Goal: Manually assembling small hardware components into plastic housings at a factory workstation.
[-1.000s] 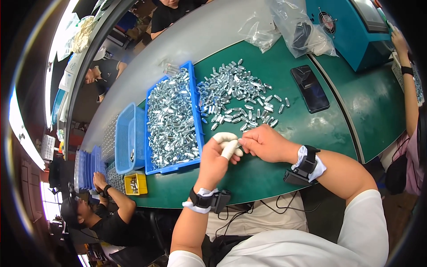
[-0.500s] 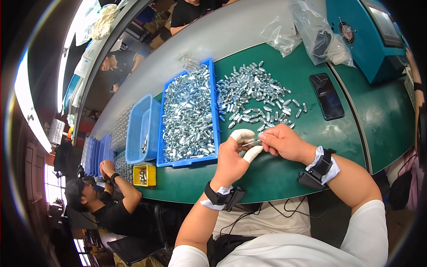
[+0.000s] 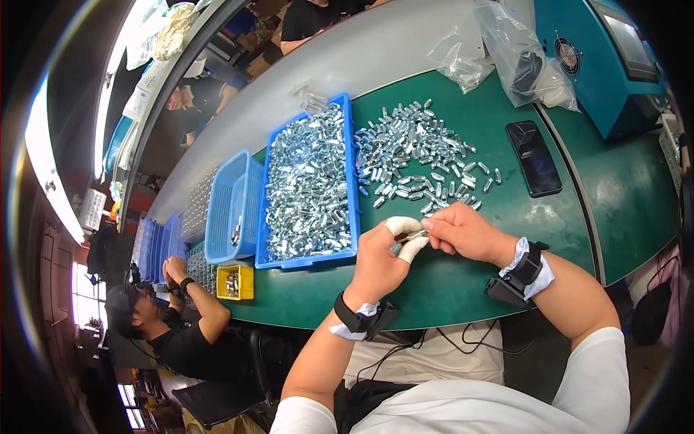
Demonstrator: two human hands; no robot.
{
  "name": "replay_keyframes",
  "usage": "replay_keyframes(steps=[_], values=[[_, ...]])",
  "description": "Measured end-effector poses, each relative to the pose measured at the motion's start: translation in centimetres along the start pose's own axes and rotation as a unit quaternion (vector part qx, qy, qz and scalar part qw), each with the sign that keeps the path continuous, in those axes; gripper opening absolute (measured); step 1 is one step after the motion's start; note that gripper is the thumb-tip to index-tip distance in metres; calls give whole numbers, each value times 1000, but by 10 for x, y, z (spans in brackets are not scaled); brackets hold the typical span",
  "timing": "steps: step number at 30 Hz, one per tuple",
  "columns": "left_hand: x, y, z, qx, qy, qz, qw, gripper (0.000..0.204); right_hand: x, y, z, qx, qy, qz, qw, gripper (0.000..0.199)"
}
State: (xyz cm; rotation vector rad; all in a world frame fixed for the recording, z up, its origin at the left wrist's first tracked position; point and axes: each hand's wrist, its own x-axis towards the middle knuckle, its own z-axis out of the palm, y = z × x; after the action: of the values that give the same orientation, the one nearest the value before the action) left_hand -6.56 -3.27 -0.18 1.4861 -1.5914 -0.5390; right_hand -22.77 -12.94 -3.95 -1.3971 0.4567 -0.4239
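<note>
My left hand (image 3: 379, 262) has white covers on its thumb and forefinger and pinches a small shiny metal cylinder (image 3: 413, 236). From the other side my right hand (image 3: 468, 233) is closed, its thumb and forefinger meeting at the far end of the same piece; whether they hold a second small thing is hidden. Both hands are over the table's near part. Just beyond them lies a loose heap of similar metal pieces (image 3: 412, 155). A blue tray (image 3: 353, 181) full of such pieces stands left of the heap.
A light-blue basket (image 3: 214, 235) and a small yellow bin (image 3: 247, 283) stand left of the tray on the green table (image 3: 311, 298). A black phone (image 3: 533, 158), plastic bags (image 3: 510, 50) and a teal machine (image 3: 589, 79) are to the right. A co-worker (image 3: 188, 333) sits at left.
My hands have drawn slightly closer together around the metal piece, with the right fingertips now nearer the left ones. The heap and tray look the same.
</note>
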Motion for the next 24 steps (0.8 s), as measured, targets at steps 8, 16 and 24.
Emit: replay_keyframes(steps=[8,16,24], values=[[-10,-28,-49,-35,192,-141,970,9,3,0,-3,43,65,-17,997,42],[1,-13,-21,156,-27,0,987,18,6,10,1,123,62,-44,990,36],[10,-17,-12,136,-84,12,987,18,4,10,2,129,71,-41,988,38]])
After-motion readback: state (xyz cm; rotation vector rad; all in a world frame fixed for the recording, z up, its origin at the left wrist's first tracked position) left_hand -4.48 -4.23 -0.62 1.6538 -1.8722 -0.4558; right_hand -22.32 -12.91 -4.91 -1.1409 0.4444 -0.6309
